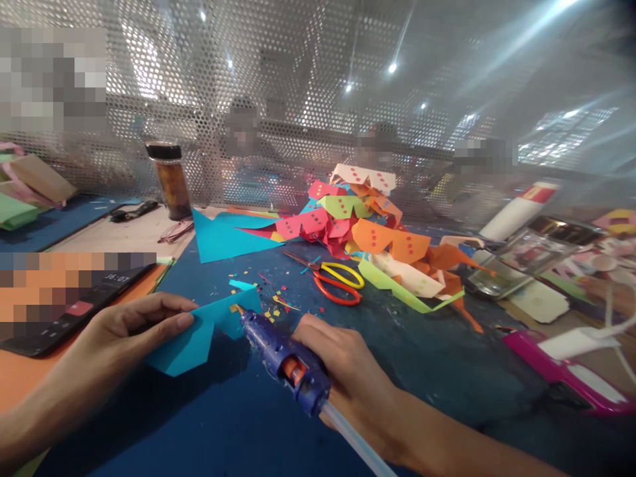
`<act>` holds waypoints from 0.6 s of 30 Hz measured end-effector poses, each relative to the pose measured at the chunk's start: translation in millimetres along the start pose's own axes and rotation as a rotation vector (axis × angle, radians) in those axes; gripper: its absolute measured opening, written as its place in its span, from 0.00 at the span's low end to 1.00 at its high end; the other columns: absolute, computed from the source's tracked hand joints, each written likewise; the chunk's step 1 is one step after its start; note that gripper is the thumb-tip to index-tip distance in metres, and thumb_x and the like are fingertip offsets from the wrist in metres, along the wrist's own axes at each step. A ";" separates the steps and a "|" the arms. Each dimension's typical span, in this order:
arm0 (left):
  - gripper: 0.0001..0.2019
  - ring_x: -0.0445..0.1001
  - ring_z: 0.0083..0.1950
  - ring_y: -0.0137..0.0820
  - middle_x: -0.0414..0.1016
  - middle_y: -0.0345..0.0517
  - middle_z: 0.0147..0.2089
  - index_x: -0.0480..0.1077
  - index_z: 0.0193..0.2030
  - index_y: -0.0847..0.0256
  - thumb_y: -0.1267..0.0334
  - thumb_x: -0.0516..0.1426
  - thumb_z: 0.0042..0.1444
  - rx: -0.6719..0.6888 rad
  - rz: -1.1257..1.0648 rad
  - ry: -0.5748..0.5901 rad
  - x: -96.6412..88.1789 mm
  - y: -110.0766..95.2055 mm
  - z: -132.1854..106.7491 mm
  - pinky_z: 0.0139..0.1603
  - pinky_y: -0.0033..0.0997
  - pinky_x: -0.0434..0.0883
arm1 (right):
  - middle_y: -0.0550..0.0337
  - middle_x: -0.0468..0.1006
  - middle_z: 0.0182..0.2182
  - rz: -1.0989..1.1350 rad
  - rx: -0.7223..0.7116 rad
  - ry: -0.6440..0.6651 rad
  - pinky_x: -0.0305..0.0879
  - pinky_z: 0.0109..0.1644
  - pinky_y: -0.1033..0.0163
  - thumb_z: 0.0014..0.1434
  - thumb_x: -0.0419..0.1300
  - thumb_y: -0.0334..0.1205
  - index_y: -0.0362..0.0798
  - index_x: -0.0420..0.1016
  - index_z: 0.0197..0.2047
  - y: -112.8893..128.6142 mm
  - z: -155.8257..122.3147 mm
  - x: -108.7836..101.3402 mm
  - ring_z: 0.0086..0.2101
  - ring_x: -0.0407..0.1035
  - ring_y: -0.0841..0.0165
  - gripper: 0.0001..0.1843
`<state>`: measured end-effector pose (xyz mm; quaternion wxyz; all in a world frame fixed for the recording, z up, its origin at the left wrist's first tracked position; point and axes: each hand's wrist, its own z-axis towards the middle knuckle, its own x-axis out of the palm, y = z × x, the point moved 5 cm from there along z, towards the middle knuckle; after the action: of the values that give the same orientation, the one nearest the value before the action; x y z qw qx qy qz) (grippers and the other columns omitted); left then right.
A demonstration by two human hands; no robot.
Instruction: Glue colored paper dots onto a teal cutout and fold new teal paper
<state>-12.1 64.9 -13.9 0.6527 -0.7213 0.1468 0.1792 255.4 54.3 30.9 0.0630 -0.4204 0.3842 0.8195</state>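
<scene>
Gripping a glue gun (pixel 278 361) in the curled right hand (pixel 342 361), nozzle (pixel 241 311) at a blue paper cutout (pixel 186 348); pinching that thumb-to-finger in the left hand (pixel 136 328) above the surface (pixel 209 424). Judging by paper masks (pixel 390 240) heaped beyond, well along, with the held cutout apparently unfinished.

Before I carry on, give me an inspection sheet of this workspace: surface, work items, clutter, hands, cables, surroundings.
Surface: dark blue tabletop, scuffed and marked.
Work items: blue cut-paper piece; blue hot glue gun, nozzle at the paper, contact unclear; red-and-yellow-handled scissors, blades slightly apart; heap of colored paper masks.
Clutter: small paper scraps near the nozzle; black phone at left; dark-lidded bottle behind.
Hands: left hand pinches the blue cut-paper piece; right hand grips the glue gun.
Cables: white cable at far right; none seen on the glue gun.
Surroundings: perforated metal screen behind; bright lights; blurred figures.
</scene>
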 end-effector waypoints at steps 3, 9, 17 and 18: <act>0.18 0.75 0.35 0.39 0.82 0.41 0.36 0.80 0.36 0.45 0.38 0.62 0.47 0.037 0.011 -0.039 0.0 -2.1 0.1 0.33 0.33 0.71 | 0.64 0.66 0.27 0.009 -0.002 0.006 0.53 0.29 0.64 0.58 0.54 0.34 0.49 0.61 0.31 0.5 -0.2 0.4 0.25 0.58 0.72 0.04; 0.15 0.75 0.35 0.40 0.81 0.41 0.35 0.80 0.34 0.41 0.39 0.61 0.47 0.046 0.010 -0.084 0.5 1.0 1.6 0.31 0.34 0.72 | 0.64 0.66 0.27 0.014 0.003 0.004 0.52 0.29 0.64 0.59 0.53 0.33 0.49 0.61 0.31 -1.1 0.1 1.0 0.26 0.57 0.72 0.05; 0.21 0.74 0.39 0.39 0.81 0.40 0.38 0.79 0.40 0.48 0.37 0.62 0.47 -0.015 0.011 0.002 0.7 6.4 1.6 0.37 0.31 0.70 | 0.64 0.66 0.27 0.003 -0.010 0.004 0.51 0.29 0.64 0.59 0.54 0.34 0.49 0.62 0.32 -3.1 -1.3 1.5 0.26 0.58 0.72 0.04; 0.22 0.73 0.39 0.38 0.81 0.40 0.39 0.79 0.41 0.49 0.37 0.62 0.47 -0.026 0.008 0.007 0.3 7.4 1.6 0.37 0.31 0.69 | 0.64 0.66 0.28 0.004 -0.014 0.004 0.51 0.29 0.64 0.59 0.54 0.34 0.49 0.62 0.32 -3.2 -1.5 1.8 0.26 0.57 0.72 0.04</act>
<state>-15.2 65.7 -20.8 0.6419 -0.7299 0.1499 0.1812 256.6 55.1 27.2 0.0577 -0.4217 0.3792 0.8216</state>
